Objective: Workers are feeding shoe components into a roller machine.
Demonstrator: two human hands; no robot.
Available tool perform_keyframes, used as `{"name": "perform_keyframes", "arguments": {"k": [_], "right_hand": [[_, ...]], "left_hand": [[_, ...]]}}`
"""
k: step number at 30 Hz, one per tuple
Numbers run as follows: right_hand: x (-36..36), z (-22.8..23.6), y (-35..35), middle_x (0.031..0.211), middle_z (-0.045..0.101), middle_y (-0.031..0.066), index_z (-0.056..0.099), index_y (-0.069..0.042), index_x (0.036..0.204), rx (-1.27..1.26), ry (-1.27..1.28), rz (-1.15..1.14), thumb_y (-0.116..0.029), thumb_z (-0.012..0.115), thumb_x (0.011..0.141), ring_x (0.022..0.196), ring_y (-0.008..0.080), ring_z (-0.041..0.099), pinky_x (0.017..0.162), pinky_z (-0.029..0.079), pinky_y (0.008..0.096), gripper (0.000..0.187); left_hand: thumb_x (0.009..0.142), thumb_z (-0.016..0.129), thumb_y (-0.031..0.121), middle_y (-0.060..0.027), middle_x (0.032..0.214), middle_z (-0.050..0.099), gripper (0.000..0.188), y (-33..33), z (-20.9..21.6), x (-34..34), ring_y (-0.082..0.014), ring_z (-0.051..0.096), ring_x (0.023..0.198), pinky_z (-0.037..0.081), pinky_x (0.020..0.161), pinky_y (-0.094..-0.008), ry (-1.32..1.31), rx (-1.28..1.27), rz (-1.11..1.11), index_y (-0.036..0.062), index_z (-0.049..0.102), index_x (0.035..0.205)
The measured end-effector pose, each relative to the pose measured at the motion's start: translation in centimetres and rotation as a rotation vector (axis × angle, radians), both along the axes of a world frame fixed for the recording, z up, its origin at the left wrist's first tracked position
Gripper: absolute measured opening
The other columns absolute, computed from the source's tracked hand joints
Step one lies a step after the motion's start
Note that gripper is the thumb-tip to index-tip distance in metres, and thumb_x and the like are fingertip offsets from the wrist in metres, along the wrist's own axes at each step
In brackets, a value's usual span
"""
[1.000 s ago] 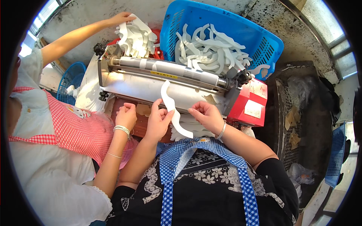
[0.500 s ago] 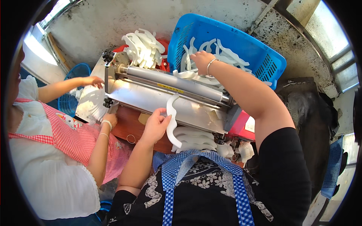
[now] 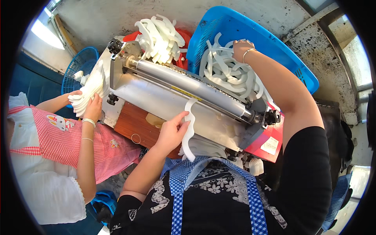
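My left hand (image 3: 171, 133) pinches a white, wavy foam-like strip (image 3: 187, 141) between thumb and fingers. The strip's far end lies by the silver roller (image 3: 188, 87) of a metal machine, over its sloping plate (image 3: 156, 98); its near end hangs toward my apron. Across the machine, my right hand (image 3: 243, 50) is down in a blue plastic basket (image 3: 270, 39), fingers curled over a heap of similar white strips (image 3: 231, 74). Its fingertips are hidden, so I cannot make out what they grip. Beneath the plate's near edge, more wavy strips (image 3: 203, 147) lie stacked.
On the left, a co-worker in a pink checked apron (image 3: 70, 137) gathers a bundle of white strips (image 3: 88, 96) with both hands. Another pile (image 3: 158, 39) rests on red material behind the machine. A round blue basket (image 3: 70, 78) stands far left. The machine has a red end housing (image 3: 270, 135).
My right hand has moved right and deeper into the basket, its fingers now curled. My left hand still holds its strip. The co-worker has picked up a bundle of strips. The view has shifted.
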State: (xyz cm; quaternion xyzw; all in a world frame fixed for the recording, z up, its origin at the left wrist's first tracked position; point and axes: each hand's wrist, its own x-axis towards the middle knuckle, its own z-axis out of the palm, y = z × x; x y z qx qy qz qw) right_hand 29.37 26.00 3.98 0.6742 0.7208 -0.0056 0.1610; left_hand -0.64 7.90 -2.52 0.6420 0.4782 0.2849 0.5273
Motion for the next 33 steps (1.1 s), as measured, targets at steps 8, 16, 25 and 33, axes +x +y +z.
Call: {"name": "perform_keyframes", "arguments": {"k": [8, 16, 25, 33], "right_hand": [[-8.0, -2.5, -6.0, 0.074, 0.061, 0.0074, 0.061, -0.002, 0.083, -0.508, 0.698, -0.272, -0.041, 0.057, 0.075, 0.059, 0.0142, 0.055, 0.054, 0.045, 0.0283, 0.04], [-5.3, -5.1, -3.6, 0.077, 0.061, 0.0087, 0.059, 0.001, 0.082, -0.007, 1.35, -0.686, -0.01, 0.067, 0.071, 0.06, 0.0157, 0.06, 0.047, 0.044, 0.0243, 0.017], [5.0, 2.0, -6.8, 0.106, 0.052, 0.0124, 0.054, -0.004, 0.105, 0.401, 0.944, -1.128, -0.04, 0.069, 0.068, 0.078, 0.0142, 0.056, 0.063, 0.045, 0.0233, 0.054], [-1.6, 6.4, -20.2, 0.091, 0.058, 0.0046, 0.055, -0.001, 0.098, 0.188, 1.447, -0.523, -0.024, 0.064, 0.075, 0.083, 0.01, 0.053, 0.073, 0.04, 0.0239, 0.034]], "left_hand": [[0.077, 0.058, 0.015, -0.0128, 0.079, 0.056, 0.02, 2.2, 1.0, 3.1, -0.0303, 0.055, 0.069, 0.044, 0.06, -0.0355, 0.42, 0.557, 0.117, 0.0024, 0.056, 0.092], [0.07, 0.062, 0.004, -0.0079, 0.072, 0.053, 0.011, -5.6, -3.3, -3.4, -0.0244, 0.055, 0.065, 0.044, 0.055, -0.0312, 0.192, 0.604, 0.141, 0.0042, 0.055, 0.078], [0.071, 0.061, 0.008, -0.0093, 0.075, 0.055, 0.011, -10.2, -8.3, -6.3, -0.0262, 0.055, 0.068, 0.045, 0.06, -0.0337, 0.312, 0.395, -0.012, 0.0039, 0.057, 0.082], [0.069, 0.06, 0.011, -0.0119, 0.098, 0.054, 0.028, -6.1, -11.7, 1.7, -0.028, 0.049, 0.095, 0.039, 0.081, -0.0384, 0.377, 0.673, -0.393, 0.0037, 0.056, 0.096]]}}
